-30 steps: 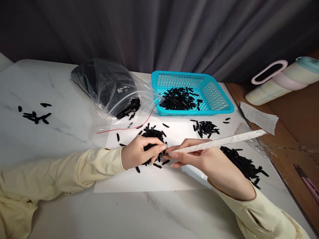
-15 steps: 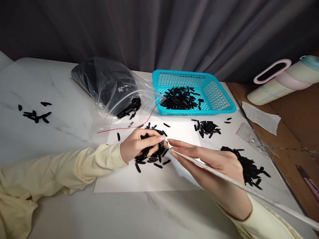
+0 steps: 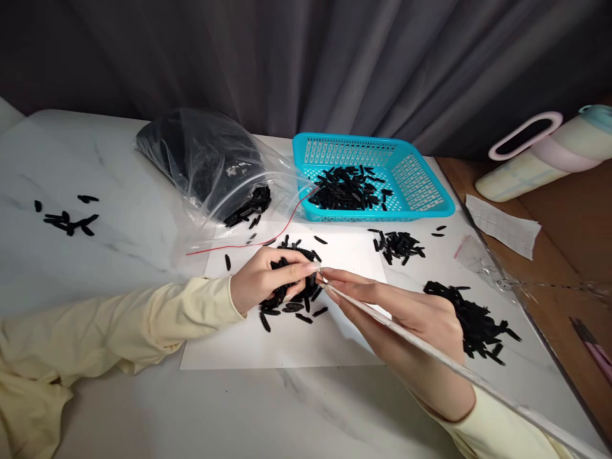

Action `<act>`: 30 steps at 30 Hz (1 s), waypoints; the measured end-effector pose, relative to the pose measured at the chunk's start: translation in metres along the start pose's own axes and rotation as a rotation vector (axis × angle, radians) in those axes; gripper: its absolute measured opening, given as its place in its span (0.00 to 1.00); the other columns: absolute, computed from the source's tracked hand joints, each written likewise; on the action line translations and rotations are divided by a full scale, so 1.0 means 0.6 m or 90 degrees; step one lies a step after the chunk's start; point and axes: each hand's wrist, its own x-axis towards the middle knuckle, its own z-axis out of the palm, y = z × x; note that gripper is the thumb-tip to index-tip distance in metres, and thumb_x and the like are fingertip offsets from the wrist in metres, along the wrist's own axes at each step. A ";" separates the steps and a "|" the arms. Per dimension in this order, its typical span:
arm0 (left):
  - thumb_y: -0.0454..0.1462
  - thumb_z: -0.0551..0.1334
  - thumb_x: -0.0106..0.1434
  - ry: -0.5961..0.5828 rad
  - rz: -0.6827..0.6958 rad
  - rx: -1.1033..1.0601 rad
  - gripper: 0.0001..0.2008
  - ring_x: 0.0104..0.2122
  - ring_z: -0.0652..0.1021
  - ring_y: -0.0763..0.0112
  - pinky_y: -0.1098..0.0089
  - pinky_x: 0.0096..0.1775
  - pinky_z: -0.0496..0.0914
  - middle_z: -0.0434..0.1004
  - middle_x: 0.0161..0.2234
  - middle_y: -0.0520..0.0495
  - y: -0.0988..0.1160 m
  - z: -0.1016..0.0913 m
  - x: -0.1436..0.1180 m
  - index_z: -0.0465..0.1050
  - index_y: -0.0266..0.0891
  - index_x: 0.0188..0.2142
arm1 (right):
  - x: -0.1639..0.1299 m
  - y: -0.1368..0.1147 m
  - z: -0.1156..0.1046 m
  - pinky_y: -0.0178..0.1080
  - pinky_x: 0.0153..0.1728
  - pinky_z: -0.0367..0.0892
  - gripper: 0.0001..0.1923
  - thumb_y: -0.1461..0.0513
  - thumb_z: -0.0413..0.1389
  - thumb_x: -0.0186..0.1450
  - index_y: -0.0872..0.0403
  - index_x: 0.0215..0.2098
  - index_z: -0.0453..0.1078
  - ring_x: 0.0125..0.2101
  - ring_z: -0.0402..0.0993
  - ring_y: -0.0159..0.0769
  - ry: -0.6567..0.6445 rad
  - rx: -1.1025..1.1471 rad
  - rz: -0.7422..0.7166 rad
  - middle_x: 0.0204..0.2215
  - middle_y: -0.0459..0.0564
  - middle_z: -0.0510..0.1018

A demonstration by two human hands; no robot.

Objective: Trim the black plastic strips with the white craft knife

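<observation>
My left hand (image 3: 268, 277) is curled around a bunch of small black pieces (image 3: 291, 299) lying on a white sheet (image 3: 296, 338). Its fingertips pinch one piece at the end of a long thin white strip (image 3: 430, 354). My right hand (image 3: 406, 319) grips that strip near its tip. The strip runs back over my right wrist toward the lower right corner. The fingertips of both hands meet above the pile.
A turquoise basket (image 3: 421, 185) holds more black pieces. A clear plastic bag (image 3: 205, 166) of them lies at the back left, with a red thread (image 3: 268, 239) beside it. Loose piles sit right (image 3: 473, 319), centre right (image 3: 399, 245) and far left (image 3: 67, 220). A bottle (image 3: 545, 153) lies on the wooden surface.
The strip swung from pointing up and right to trailing back over my right wrist toward the lower right. My right hand moved slightly up and left, meeting my left fingertips.
</observation>
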 end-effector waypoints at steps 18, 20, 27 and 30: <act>0.42 0.59 0.61 0.025 -0.018 -0.029 0.19 0.15 0.61 0.83 0.76 0.19 0.54 0.62 0.14 0.55 0.005 0.005 0.003 0.64 0.34 0.18 | -0.017 0.025 0.025 0.44 0.47 0.73 0.16 0.75 0.51 0.60 0.62 0.45 0.69 0.50 0.68 0.47 0.007 -0.169 -0.304 0.47 0.64 0.73; 0.42 0.58 0.61 0.029 -0.023 -0.021 0.20 0.15 0.61 0.83 0.75 0.19 0.54 0.63 0.14 0.55 0.004 0.006 0.002 0.63 0.34 0.17 | -0.014 0.028 0.029 0.45 0.48 0.72 0.12 0.75 0.50 0.60 0.64 0.41 0.70 0.52 0.66 0.49 -0.003 -0.208 -0.348 0.46 0.66 0.73; 0.42 0.58 0.60 0.064 -0.113 -0.078 0.20 0.13 0.58 0.83 0.76 0.16 0.48 0.60 0.13 0.54 0.016 0.020 -0.004 0.61 0.34 0.16 | -0.009 0.033 0.041 0.46 0.44 0.73 0.09 0.75 0.49 0.61 0.64 0.30 0.70 0.49 0.67 0.53 0.015 -0.302 -0.422 0.41 0.71 0.75; 0.41 0.57 0.61 0.070 -0.167 -0.154 0.20 0.12 0.54 0.85 0.77 0.15 0.42 0.56 0.12 0.56 0.030 0.031 -0.008 0.58 0.35 0.16 | -0.009 0.032 0.043 0.46 0.45 0.73 0.09 0.75 0.49 0.61 0.64 0.28 0.70 0.49 0.68 0.54 0.034 -0.324 -0.421 0.41 0.72 0.75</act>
